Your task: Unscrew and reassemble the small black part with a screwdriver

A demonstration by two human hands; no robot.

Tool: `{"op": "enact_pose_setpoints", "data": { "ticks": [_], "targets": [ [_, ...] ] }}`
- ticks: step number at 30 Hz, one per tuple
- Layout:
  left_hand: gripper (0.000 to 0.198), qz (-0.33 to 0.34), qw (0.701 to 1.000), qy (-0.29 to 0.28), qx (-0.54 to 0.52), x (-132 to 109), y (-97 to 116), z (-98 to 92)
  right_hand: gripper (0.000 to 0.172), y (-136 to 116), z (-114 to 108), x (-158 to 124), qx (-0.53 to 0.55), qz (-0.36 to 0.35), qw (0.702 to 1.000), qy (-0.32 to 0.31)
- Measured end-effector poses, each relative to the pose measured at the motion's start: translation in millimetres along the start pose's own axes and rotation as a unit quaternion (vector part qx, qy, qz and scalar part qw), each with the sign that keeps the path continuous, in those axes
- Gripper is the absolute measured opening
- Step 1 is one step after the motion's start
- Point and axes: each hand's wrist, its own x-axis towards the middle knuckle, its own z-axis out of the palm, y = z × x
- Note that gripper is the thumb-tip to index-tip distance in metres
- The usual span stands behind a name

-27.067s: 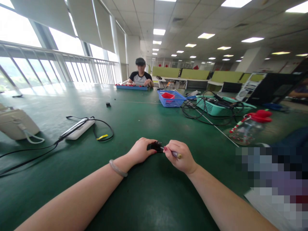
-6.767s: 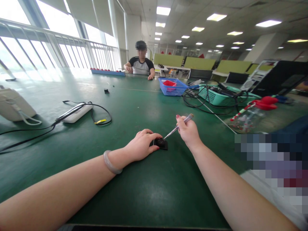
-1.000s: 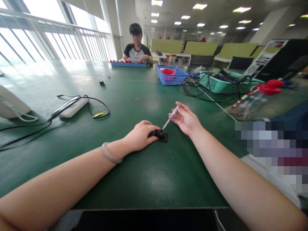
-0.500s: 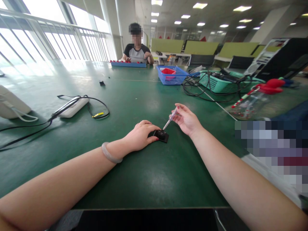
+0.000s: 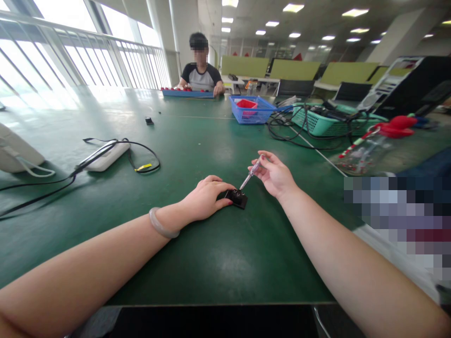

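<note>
A small black square part (image 5: 238, 198) lies on the green table (image 5: 211, 263) in front of me. My left hand (image 5: 206, 199) rests curled on the table with its fingertips pressed against the part's left side. My right hand (image 5: 274, 175) pinches the clear handle of a thin screwdriver (image 5: 249, 174) between thumb and fingers. The screwdriver slants down to the left and its tip touches the top of the black part. A pale bangle (image 5: 160, 224) circles my left wrist.
A white power strip (image 5: 103, 157) with black cables lies at left, near a beige device (image 5: 16, 152). A blue basket (image 5: 251, 111), a teal basket (image 5: 326, 124) of cables and a red-capped bottle (image 5: 369, 148) stand at right. Another person (image 5: 200, 70) sits at the far end.
Over the last second my right hand has shifted its fingers slightly on the screwdriver handle. The tip stays on the black part, and my left hand has not moved.
</note>
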Motion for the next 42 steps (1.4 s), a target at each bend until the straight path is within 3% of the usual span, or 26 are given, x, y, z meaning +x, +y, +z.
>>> {"op": "enact_pose_setpoints", "data": {
  "ticks": [13,26,42],
  "targets": [
    [0.036,0.0,1.0,0.0,-0.005,0,0,-0.6,0.012,-4,3,-2,0.012,-0.042,0.999,-0.013],
    [0.036,-0.005,1.0,0.005,0.007,0,-1,0.6,0.024,-11,12,-10,0.04,-0.059,0.997,-0.042],
    [0.035,-0.02,0.998,0.046,0.027,0,-2,1.1,0.014,-12,11,-10,0.039,-0.074,0.995,-0.045]
  ]
}}
